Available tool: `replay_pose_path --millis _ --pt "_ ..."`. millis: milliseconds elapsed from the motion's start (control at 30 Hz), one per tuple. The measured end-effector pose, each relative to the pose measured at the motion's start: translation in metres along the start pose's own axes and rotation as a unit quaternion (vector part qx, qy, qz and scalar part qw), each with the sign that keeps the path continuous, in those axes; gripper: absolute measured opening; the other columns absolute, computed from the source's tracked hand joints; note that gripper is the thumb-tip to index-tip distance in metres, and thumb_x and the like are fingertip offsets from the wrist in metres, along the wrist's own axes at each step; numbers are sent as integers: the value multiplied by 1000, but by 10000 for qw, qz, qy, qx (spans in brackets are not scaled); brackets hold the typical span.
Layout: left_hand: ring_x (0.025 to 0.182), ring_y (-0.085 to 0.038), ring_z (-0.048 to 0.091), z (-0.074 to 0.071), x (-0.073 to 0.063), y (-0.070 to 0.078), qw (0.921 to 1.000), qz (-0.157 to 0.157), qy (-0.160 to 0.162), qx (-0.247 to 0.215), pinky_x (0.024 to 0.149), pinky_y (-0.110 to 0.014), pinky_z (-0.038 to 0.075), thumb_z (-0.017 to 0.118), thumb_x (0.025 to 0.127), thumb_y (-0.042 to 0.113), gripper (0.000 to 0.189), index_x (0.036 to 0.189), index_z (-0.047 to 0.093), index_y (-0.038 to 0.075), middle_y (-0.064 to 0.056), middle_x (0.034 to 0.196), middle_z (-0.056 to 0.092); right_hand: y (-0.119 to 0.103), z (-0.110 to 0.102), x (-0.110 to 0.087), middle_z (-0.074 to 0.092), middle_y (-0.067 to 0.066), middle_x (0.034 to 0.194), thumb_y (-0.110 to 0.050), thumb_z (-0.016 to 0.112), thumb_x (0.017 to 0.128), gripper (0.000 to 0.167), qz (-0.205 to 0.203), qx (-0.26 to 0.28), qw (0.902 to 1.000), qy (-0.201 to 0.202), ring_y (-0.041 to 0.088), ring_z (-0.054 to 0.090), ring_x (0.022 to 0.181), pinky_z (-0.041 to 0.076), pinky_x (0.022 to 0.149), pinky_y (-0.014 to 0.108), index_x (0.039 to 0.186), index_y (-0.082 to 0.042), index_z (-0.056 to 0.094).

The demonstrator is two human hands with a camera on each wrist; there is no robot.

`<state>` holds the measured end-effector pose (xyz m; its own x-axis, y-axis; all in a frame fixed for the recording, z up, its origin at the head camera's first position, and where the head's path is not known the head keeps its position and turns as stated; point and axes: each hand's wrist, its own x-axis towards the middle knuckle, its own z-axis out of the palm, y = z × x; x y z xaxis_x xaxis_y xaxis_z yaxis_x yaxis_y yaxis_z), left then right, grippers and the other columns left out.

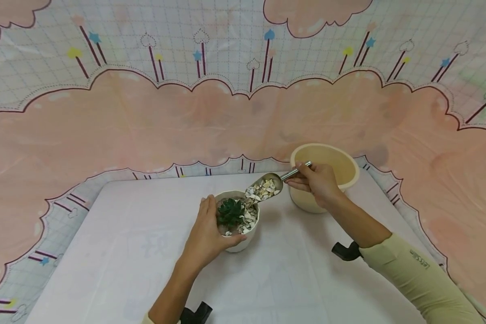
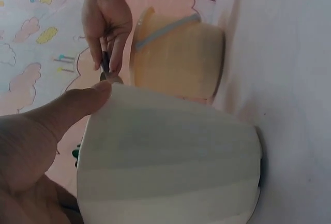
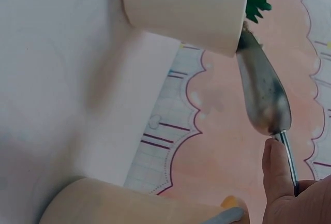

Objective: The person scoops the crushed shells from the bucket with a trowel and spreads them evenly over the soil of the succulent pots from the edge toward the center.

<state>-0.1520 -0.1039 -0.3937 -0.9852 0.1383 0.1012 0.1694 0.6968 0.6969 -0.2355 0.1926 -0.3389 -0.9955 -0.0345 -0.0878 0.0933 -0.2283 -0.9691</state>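
In the head view, my left hand [image 1: 207,236] grips a white plant pot [image 1: 240,244] by its rim, thumb in front and fingers at the far side. A green succulent [image 1: 230,213] stands in the pot, with pale stone chips [image 1: 248,218] over the right part of the surface. My right hand [image 1: 319,182] pinches the handle of a metal scoop [image 1: 282,177], which is heaped with more chips. The scoop's lip is tilted down at the pot's right rim. In the right wrist view the scoop's underside [image 3: 266,92] shows beside the pot [image 3: 183,9].
Beneath and behind my right hand stands a cream bucket [image 1: 321,155] on the white table [image 1: 146,252]. Its grey handle [image 2: 168,30] lies against its side in the left wrist view. A patterned cloth [image 1: 186,121] hangs behind the table.
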Motion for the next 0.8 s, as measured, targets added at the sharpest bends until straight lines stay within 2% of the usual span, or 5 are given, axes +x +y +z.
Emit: replay_pose_path --millis 133,233,533,800 --pt "158 -44 10 3 -2 3 9997 -179 132 138 120 -58 27 99 71 47 137 163 15 -12 -29 170 16 0 1 0 76 13 83 -12 54 111 33 -1 20 10000 -6 17 78 79 61 81 31 118 20 54" --pt "157 -46 14 5 -1 2 9995 -105 198 216 119 -59 29 99 71 46 135 162 17 -13 -30 169 19 0 1 0 76 13 84 -12 54 111 32 -50 -20 10000 -15 17 78 79 60 82 31 118 19 54" --pt "158 -44 10 -1 1 -5 9998 161 -91 -108 120 -60 26 99 73 37 131 162 18 -13 -30 169 17 3 0 1 76 12 85 -13 54 111 32 -62 -87 9999 58 18 78 79 61 82 31 119 19 55" --pt "158 -45 11 0 -2 5 9998 -118 134 104 120 -59 27 99 71 43 136 162 16 -13 -31 169 17 0 2 3 76 12 84 -12 53 112 30 -127 -107 9998 53 18 78 78 61 82 31 118 18 56"
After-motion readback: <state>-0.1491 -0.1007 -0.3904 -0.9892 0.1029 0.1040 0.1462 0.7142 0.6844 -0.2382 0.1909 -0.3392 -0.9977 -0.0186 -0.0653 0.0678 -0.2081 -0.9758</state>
